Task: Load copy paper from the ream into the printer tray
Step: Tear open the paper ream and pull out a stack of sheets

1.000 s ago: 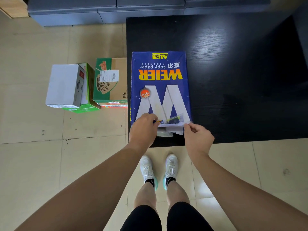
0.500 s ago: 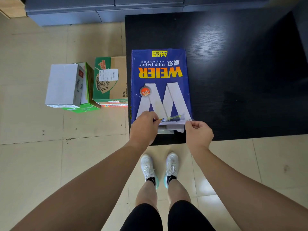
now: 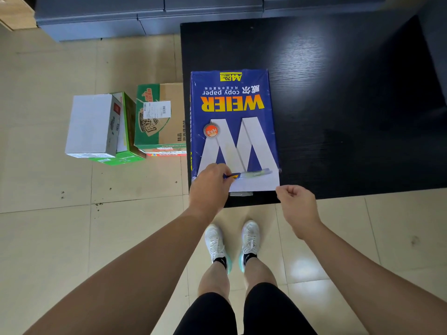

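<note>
A blue ream of copy paper point(image 3: 233, 122) lies flat near the left front corner of a black table point(image 3: 338, 105). Its near end shows a white strip point(image 3: 256, 183) where the wrapper is open. My left hand point(image 3: 209, 187) rests on the ream's near left corner, fingers closed on a slim blue-and-yellow object point(image 3: 232, 175) that lies along the near edge; I cannot tell what it is. My right hand point(image 3: 296, 204) is curled at the ream's near right corner, touching or just off the white strip. No printer or tray is in view.
Cardboard boxes stand on the tiled floor left of the table: a white one point(image 3: 93, 125), a green one point(image 3: 125, 141) and a brown-green one point(image 3: 160, 117). Grey cabinets point(image 3: 150, 18) run along the far wall. My feet in white shoes point(image 3: 232, 245) are just before the table's front edge.
My right hand has slid a little right and back, off the wrapper flap it pinched. The white strip at the ream's near end now lies flatter and wider. My left hand has hardly moved.
</note>
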Available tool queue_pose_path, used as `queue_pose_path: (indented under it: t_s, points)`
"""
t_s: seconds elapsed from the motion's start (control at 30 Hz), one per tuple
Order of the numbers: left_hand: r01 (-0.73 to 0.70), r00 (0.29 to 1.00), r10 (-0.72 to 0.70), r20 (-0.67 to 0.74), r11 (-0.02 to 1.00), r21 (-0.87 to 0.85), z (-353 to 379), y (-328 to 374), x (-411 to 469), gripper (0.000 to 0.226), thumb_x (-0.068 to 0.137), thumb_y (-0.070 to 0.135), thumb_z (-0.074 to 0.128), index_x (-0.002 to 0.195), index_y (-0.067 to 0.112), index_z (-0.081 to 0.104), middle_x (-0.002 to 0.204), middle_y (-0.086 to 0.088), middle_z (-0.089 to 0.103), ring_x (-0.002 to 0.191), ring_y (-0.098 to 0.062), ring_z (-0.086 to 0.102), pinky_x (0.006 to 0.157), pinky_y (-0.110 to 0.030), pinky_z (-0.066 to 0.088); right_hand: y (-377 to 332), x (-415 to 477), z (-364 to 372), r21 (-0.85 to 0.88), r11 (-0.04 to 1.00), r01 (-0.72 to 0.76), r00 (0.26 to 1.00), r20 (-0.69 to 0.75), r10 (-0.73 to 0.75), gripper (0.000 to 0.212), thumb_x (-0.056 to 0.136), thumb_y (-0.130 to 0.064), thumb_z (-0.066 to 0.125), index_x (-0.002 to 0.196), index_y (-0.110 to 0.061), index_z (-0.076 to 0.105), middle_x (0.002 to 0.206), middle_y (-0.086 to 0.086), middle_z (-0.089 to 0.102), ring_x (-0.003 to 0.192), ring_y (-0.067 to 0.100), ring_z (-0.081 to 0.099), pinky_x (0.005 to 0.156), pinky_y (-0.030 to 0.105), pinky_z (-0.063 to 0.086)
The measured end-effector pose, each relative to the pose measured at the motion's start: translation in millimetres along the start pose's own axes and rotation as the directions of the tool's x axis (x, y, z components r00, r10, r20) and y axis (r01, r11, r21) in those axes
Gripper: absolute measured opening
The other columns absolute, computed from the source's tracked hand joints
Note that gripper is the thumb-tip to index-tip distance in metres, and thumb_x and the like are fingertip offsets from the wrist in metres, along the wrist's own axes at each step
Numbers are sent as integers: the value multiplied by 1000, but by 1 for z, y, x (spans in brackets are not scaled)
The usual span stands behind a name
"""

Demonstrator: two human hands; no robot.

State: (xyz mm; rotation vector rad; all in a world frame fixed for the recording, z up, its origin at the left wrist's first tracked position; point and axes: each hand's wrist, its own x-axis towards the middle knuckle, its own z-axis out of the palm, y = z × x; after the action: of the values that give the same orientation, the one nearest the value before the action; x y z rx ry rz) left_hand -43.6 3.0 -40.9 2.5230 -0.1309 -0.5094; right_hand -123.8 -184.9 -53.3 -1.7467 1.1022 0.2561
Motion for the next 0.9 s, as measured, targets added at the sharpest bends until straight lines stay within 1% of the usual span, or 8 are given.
queue_pose_path:
  t_s: [0.13, 0.23, 0.37, 0.53, 0.63, 0.73, 0.83, 0.9]
  points:
    - [-17, 1000, 17, 10, 1000, -10, -1, -3, -6, 15, 95, 27, 60, 105, 19, 68, 105, 0, 65, 94, -20, 62, 78, -37, 54, 0, -3, -1, -12, 1000, -20, 1000, -4, 20, 12, 88, -27, 63, 85, -16, 68, 80, 2, 68, 64, 14, 53, 58, 29, 46]
    - [-20, 1000, 20, 4, 1000, -21, -2, -7, -10, 16, 94, 25, 61, 108, 18, 66, 106, -1, 65, 95, -21, 61, 78, -34, 51, -5, -2, 0, 87, 994, -59, 998, -1, 59, 16, 87, -35, 66, 87, -19, 66, 88, 1, 69, 74, 15, 60, 73, 36, 56]
    - [2, 1000, -3, -10, 999, -42, -2, -13, -11, 16, 93, 23, 62, 108, 19, 66, 106, -1, 66, 93, -22, 62, 78, -35, 53, -13, 3, 6, 116, 992, -56, 998, 34, 53, 9, 89, -29, 66, 81, -26, 66, 81, 0, 70, 74, 15, 64, 86, 42, 59]
    - [57, 997, -62, -42, 994, -96, 1, -17, -13, 17, 92, 24, 63, 108, 20, 65, 98, 5, 61, 87, -19, 56, 73, -30, 45, -12, 7, 6, 100, 994, -41, 998, 58, 36, 15, 90, -26, 67, 74, -27, 67, 74, 3, 69, 68, 15, 60, 82, 39, 58]
    - [87, 992, -98, -76, 986, -139, 2, -18, -19, 20, 92, 24, 64, 111, 20, 65, 94, 8, 56, 82, -15, 52, 73, -28, 41, -2, 4, -1, 52, 998, -25, 995, 99, 19, 13, 90, -26, 67, 81, -18, 72, 74, 5, 69, 64, 14, 58, 76, 37, 56]
    - [131, 982, -153, -109, 973, -192, 5, -18, -27, 23, 91, 22, 66, 114, 18, 64, 94, 4, 58, 81, -15, 52, 73, -27, 41, 4, 3, -6, 45, 998, -36, 985, 168, 28, 15, 90, -29, 66, 88, -15, 71, 81, 6, 71, 67, 16, 60, 78, 36, 56]
    - [171, 964, -212, -161, 957, -235, 9, -18, -36, 30, 89, 19, 68, 119, 16, 61, 107, -3, 63, 90, -20, 56, 81, -31, 46, -2, 8, -7, 73, 997, -30, 971, 239, 12, 20, 89, -35, 65, 95, -18, 71, 94, 2, 74, 74, 19, 68, 82, 39, 56]
    - [200, 944, -258, -205, 943, -265, 12, -19, -41, 35, 88, 17, 69, 121, 13, 59, 116, -6, 61, 103, -25, 57, 91, -38, 48, -8, 11, -6, 37, 999, 27, 966, 257, -36, 21, 91, -33, 62, 95, -14, 70, 88, 6, 73, 70, 20, 68, 73, 36, 55]
